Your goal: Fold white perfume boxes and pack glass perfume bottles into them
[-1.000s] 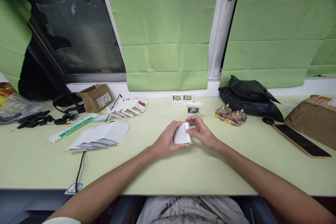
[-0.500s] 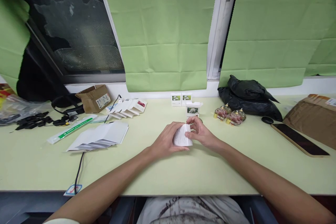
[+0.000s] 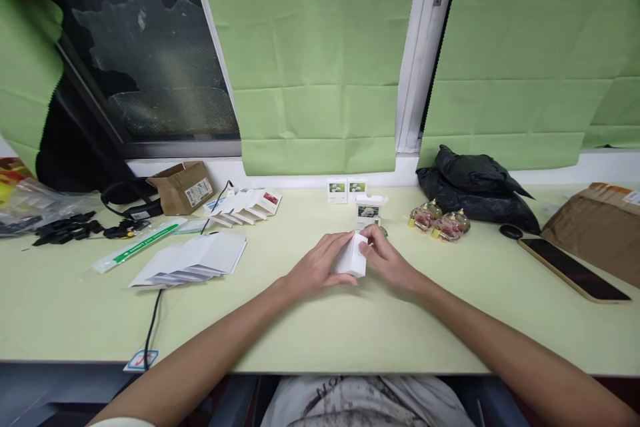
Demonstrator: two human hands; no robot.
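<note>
At the middle of the pale green table (image 3: pixel 320 327), both my hands close on one folded white paper (image 3: pixel 351 258). My left hand (image 3: pixel 320 267) wraps it from the left, fingers curled over its top. My right hand (image 3: pixel 385 260) pinches its right edge. Just beyond them stands a small open white box with a flower picture (image 3: pixel 369 209). Two more such boxes (image 3: pixel 347 189) sit by the wall. Two small glass bottles with gold caps (image 3: pixel 440 220) lie to the right.
A stack of folded white leaflets (image 3: pixel 193 259) and a row of flat white cartons (image 3: pixel 245 203) lie at left, beside a cardboard box (image 3: pixel 181 185) and black cable. A black bag (image 3: pixel 475 187), a phone (image 3: pixel 573 268) and a brown parcel (image 3: pixel 600 227) are at right.
The paper showed a printed face curved open between my hands; now it is folded tighter and plain white, with my hands pressed closer around it.
</note>
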